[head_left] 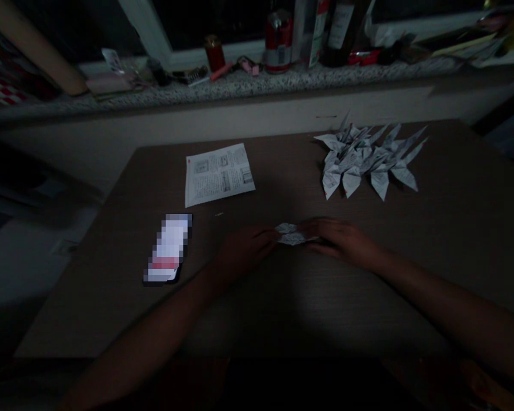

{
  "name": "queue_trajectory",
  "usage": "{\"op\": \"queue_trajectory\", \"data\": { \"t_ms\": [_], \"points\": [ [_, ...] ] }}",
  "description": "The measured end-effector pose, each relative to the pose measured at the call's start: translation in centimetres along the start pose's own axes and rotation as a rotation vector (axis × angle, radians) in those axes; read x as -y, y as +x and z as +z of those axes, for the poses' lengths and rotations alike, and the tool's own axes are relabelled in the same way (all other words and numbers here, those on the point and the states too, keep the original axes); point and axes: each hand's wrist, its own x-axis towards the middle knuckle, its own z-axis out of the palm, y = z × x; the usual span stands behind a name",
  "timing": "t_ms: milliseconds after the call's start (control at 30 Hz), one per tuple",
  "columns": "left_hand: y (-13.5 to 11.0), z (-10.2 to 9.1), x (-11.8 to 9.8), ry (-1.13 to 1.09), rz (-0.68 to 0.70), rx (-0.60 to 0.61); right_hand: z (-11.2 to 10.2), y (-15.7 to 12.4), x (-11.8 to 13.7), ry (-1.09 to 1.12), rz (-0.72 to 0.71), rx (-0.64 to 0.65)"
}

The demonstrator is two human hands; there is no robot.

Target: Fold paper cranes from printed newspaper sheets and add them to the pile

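A small piece of folded printed paper [292, 236] lies between my two hands, just above or on the dark table; the dim light does not show which. My left hand [249, 246] pinches its left end with fingers closed together. On its right end, my right hand [340, 240] grips with thumb and fingers. Beyond my right hand sits a cluster of several folded paper cranes [368, 157] made of similar printed paper. A flat printed sheet [220, 174] rests farther back on the left.
A phone with a lit, blurred screen [168, 249] lies left of my left hand. Behind the brown table [274, 308] runs a speckled stone windowsill [235, 85] crowded with a red can [278, 43], a small jar [215, 53], a dark bottle [339, 34] and other small items.
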Motion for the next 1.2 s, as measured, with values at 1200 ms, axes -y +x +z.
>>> {"op": "queue_trajectory", "data": {
  "t_ms": [1200],
  "points": [
    [0.4,0.4,-1.3,0.151,0.114,0.113,0.1,-0.3,-0.7,-0.156,-0.146,0.012]
  ]
}}
